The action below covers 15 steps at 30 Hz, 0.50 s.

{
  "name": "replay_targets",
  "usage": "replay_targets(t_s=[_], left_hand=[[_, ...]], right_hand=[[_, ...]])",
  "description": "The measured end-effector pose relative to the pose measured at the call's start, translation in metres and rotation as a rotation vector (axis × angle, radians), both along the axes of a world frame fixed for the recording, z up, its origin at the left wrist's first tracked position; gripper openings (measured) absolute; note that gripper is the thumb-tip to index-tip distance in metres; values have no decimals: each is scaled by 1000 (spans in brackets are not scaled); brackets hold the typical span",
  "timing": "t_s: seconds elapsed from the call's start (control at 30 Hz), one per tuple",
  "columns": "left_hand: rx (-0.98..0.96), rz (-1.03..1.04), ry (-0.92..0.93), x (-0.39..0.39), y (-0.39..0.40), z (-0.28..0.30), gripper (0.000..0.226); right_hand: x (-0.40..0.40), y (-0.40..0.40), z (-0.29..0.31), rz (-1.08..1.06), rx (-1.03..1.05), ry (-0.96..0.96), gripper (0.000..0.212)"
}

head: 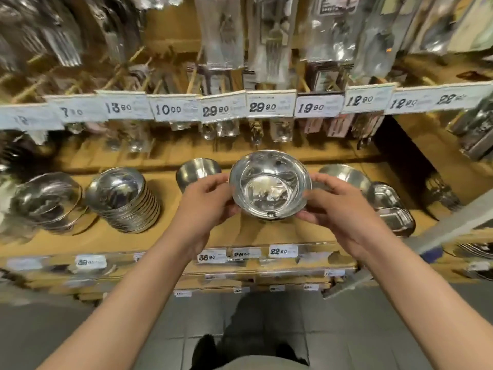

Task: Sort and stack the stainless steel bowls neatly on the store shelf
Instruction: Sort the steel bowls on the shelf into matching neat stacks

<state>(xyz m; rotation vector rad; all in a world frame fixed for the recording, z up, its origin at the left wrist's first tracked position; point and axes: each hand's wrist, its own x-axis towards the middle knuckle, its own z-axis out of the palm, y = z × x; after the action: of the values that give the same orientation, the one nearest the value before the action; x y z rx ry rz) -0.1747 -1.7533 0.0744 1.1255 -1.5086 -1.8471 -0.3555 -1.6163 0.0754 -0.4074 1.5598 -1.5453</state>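
1. Both bare forearms reach up from the bottom corners of the view toward the wooden store shelf [170, 236], over a grey tiled floor [80, 329].
2. Wooden shelf: its board runs the full width, and its front edge carries a strip of price tags [282, 251] reading 36.90, 26.90 and 22.90.
3. Above the shelf, a rail of larger price labels [262, 104] spans the view, with bagged forks and other cutlery [274, 41] hanging behind and over it.
4. Toward the left end of the shelf, a tall stack of nested steel bowls [125, 198] leans slightly; a wider, lower stack of bowls [46, 201] sits just beside it, nearer the left edge. Both are blurred.
5. Near the right end of the shelf lie rectangular steel trays [394, 209], with a further round bowl [345, 174] behind them at the back.
6. A small steel cup-shaped bowl [197, 170] stands at the back of the shelf, near the middle, behind the left hand.
7. The stainless steel bowl [269, 184] is held in the air over the middle of the shelf, mouth tilted toward the camera, touching no stack.
8. The left hand [205, 204] grips the bowl's left rim, fingers curled round its side.
9. The right hand [344, 206] grips the right rim, thumb on top and fingers curled beneath.
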Motion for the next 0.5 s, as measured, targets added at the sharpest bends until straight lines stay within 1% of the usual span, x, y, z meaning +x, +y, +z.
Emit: replay_targets(t_s=[0.1, 0.17, 0.33, 0.4, 0.47, 0.5], left_hand=[[4, 101, -11, 41, -21, -1, 24], [6, 175, -21, 71, -41, -6, 23], [7, 220, -63, 150, -102, -18, 20], [-27, 222, -108, 175, -129, -22, 19], [-57, 231, -173, 194, -157, -26, 18], [-66, 234, -208, 201, -170, -28, 18]], right_hand=[[29, -38, -3, 138, 19, -3, 23], [56, -67, -9, 186, 40, -8, 25], [127, -136, -20, 231, 85, -27, 37], [154, -161, -26, 235, 79, -35, 33], [178, -185, -31, 229, 77, -38, 35], [188, -197, -35, 229, 83, -49, 31]])
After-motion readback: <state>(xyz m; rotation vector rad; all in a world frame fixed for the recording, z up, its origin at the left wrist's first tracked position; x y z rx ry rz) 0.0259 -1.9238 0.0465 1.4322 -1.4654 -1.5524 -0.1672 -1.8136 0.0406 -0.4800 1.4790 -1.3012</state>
